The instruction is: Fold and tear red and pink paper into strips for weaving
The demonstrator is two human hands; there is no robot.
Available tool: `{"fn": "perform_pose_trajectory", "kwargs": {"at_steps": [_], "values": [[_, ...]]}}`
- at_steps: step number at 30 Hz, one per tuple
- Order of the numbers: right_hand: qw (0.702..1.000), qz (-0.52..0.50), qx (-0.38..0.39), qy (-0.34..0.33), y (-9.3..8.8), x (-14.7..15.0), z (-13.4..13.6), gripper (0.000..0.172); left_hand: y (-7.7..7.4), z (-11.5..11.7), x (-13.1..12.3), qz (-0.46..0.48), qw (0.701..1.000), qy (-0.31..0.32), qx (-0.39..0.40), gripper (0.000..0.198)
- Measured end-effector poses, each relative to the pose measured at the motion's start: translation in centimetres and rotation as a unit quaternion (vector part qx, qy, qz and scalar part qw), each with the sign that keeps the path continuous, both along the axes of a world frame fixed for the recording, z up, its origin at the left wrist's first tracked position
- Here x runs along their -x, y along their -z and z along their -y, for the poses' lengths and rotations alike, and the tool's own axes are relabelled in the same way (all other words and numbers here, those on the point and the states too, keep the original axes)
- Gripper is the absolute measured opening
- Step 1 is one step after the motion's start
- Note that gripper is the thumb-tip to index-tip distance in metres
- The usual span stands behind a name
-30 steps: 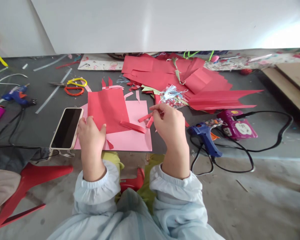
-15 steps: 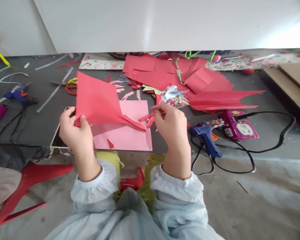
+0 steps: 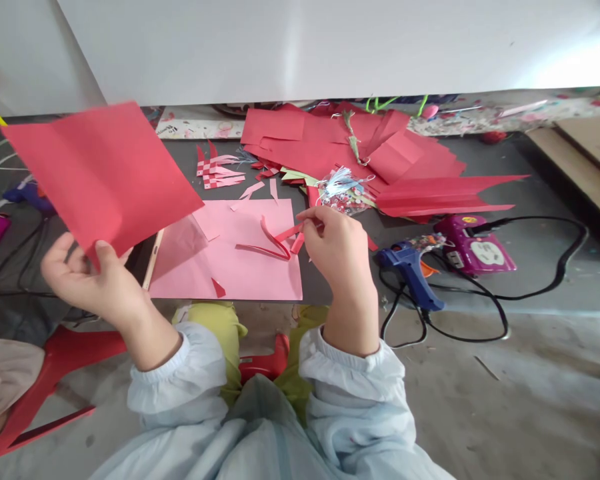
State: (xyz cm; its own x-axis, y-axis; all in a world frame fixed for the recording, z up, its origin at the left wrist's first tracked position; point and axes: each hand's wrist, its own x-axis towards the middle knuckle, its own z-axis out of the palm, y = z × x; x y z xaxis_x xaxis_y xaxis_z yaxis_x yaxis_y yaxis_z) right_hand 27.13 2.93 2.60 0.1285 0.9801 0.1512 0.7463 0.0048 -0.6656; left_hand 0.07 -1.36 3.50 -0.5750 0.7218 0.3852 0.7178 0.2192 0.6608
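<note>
My left hand (image 3: 93, 280) pinches the lower corner of a red paper sheet (image 3: 105, 180), lifted at the left above the table. My right hand (image 3: 335, 247) is closed over the right edge of a pink paper sheet (image 3: 250, 280), with red paper strips (image 3: 291, 233) at its fingertips. A longer, bent red strip (image 3: 263, 250) lies on the pink sheet beside them. A small dark red scrap (image 3: 219, 288) rests near that sheet's front edge. Behind it, woven pink and red paper strips (image 3: 217, 170) lie on the table.
Red paper sheets (image 3: 320, 157) are piled at the back, with a pale blue tassel (image 3: 343, 183) in front. At right lie a blue glue gun (image 3: 413, 273), a purple box (image 3: 477, 247) and looping black cables. A red stool (image 3: 80, 353) stands at lower left.
My left hand has carried the red sheet left and up, away from the red strip, which now lies on the pink sheet. My right hand has hardly moved.
</note>
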Motion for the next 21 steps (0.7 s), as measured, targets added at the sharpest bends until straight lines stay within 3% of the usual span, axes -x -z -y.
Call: {"fn": "perform_pose_trajectory", "kwargs": {"at_steps": [2, 4, 5, 8, 12, 21], "values": [[1.0, 0.002, -0.002, -0.002, 0.0, 0.0, 0.0, 0.031, -0.2, -0.3, -0.1, 0.128, 0.982, -0.065, -0.124, 0.034], [1.0, 0.005, 0.003, -0.001, -0.1, 0.0, 0.0, 0.032, 0.0, -1.0, -0.1, 0.18, 0.958, -0.1, -0.199, 0.036], [1.0, 0.006, 0.006, -0.001, -0.1, 0.1, 0.0, 0.032, 0.1, -1.4, 0.0, 0.193, 0.934, -0.152, -0.259, 0.039], [1.0, 0.013, 0.015, -0.002, -0.2, 0.1, 0.0, 0.033, 0.7, -2.3, 0.5, 0.216, 0.904, -0.122, -0.349, 0.043], [1.0, 0.018, 0.022, -0.003, -0.1, 0.1, 0.0, 0.033, 1.1, -2.2, 0.9, 0.222, 0.885, -0.099, -0.397, 0.048], [0.999, 0.028, 0.029, -0.007, -0.2, 0.2, 0.1, 0.034, 1.0, -1.7, 0.5, 0.156, 0.9, -0.081, -0.4, 0.047]]}}
